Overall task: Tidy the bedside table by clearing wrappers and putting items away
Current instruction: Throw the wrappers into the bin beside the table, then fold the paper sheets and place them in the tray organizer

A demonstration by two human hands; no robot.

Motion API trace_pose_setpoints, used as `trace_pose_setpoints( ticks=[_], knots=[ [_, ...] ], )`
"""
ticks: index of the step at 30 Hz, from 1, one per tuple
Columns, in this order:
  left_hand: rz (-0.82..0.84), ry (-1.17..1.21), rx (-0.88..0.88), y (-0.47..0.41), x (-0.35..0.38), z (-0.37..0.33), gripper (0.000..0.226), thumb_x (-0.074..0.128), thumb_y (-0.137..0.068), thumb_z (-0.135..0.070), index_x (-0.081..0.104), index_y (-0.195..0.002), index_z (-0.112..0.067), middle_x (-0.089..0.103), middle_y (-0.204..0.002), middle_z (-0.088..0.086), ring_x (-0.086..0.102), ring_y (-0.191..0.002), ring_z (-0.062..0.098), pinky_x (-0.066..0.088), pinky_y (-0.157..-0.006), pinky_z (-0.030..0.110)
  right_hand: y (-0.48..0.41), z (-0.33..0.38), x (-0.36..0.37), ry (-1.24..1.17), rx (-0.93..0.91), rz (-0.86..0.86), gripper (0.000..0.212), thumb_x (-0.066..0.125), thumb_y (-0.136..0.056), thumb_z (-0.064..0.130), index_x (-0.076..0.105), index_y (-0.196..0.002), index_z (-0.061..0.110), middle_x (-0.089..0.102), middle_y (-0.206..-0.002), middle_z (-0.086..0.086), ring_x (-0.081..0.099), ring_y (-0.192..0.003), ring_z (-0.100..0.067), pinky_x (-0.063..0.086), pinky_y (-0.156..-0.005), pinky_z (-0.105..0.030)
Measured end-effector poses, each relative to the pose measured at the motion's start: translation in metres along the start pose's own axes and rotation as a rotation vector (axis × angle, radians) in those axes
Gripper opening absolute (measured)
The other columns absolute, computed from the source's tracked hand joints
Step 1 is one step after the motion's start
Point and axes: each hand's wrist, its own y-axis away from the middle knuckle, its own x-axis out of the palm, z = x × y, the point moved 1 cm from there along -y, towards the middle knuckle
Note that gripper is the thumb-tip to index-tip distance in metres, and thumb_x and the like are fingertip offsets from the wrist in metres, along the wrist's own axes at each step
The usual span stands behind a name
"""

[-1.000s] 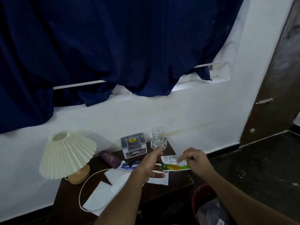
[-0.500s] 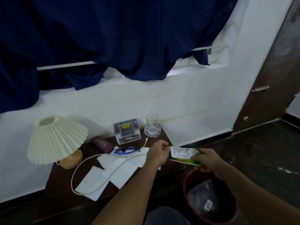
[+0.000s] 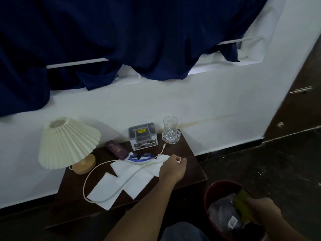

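Bedside table: three tissues, one glass

Your left hand sits at centre frame, fingers curled loosely inward, forearm rising from the bottom edge. Your right hand is at lower right, knuckles up, fingers closed in a grasp.

Lamp left, glass right, on the table.

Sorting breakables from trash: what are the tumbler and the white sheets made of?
Tumbler: looks like clear glass, see-through and glossy, standing on a faceted clear coaster, probably glass too. White sheets: thin, matte, creased, likely paper or tissue; can't tell which.
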Motion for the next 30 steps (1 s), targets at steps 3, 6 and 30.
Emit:
trace_pose_setpoints(
  ticks=[3,6,30],
  knots=[
    [-0.023,-0.022,0.000,0.001,-0.010,0.007,0.039,0.046,-0.096,-0.051,0.061,-0.120,-0.024,0.067,-0.125,-0.001,0.060,-0.117,0.023,0.043,-0.094,0.034,0.002,0.001,0.004,-0.016,0.014,0.005,0.040,0.080,-0.079,0.034,0.066,-0.082,-0.003,0.068,-0.085,-0.019,0.069,-0.071,-0.036,0.063,-0.065,-0.043],
    [-0.052,-0.043,-0.031,-0.001,-0.023,0.018,0.039,0.049,-0.095,-0.047,0.059,-0.127,-0.025,0.065,-0.130,-0.001,0.059,-0.121,0.023,0.044,-0.099,0.035,0.003,0.008,0.006,0.049,-0.010,0.005,0.038,0.074,-0.081,0.033,0.065,-0.091,-0.003,0.067,-0.088,-0.019,0.069,-0.077,-0.037,0.062,-0.076,-0.046],
    [-0.323,-0.151,-0.162,0.012,-0.146,0.155,0.038,0.052,-0.092,-0.020,0.063,-0.128,-0.026,0.067,-0.126,0.001,0.062,-0.117,0.023,0.051,-0.094,0.034,0.249,0.203,0.207,0.686,-1.247,0.082,0.023,0.051,-0.090,0.026,0.071,-0.100,0.022,0.070,-0.103,-0.004,0.066,-0.097,-0.027,0.044,-0.070,-0.028]
  ],
)
